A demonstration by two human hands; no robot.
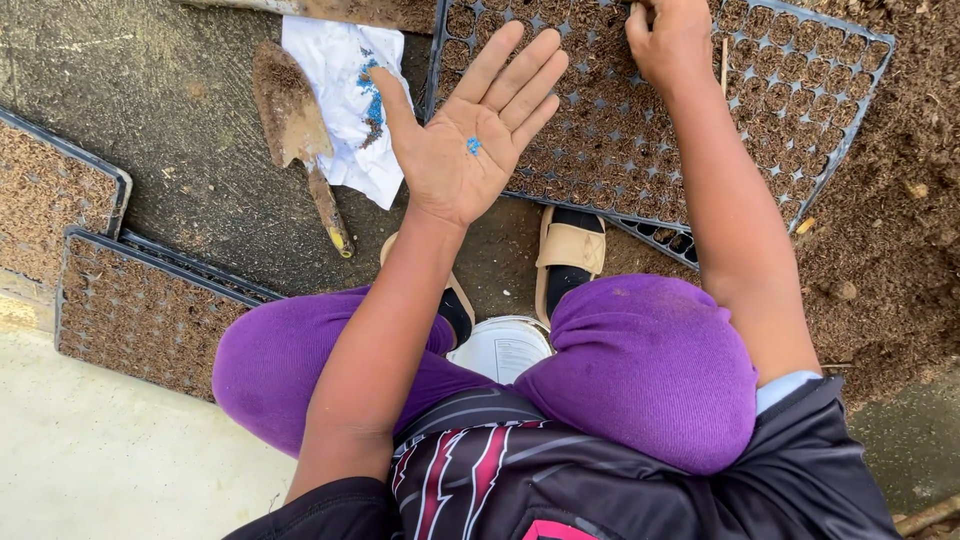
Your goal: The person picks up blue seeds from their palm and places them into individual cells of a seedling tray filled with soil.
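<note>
Blue granules on flat open left palm, right hand grip pinched over soil-filled cell tray

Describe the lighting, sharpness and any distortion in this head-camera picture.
Head view: soft, even daylight, no glare or hard shadows; the left hand with blue seeds is sharp; the right hand on the seed tray is cut by the top edge; wide-angle bending enlarges the near knees.

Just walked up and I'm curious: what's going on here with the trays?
A squatting person holds the left hand palm up with a few small blue seeds on it. The right hand reaches fingertips-down into a soil-filled seedling tray. A muddy trowel and white paper carrying more blue seeds lie beside it; other filled trays sit to the left.
</note>
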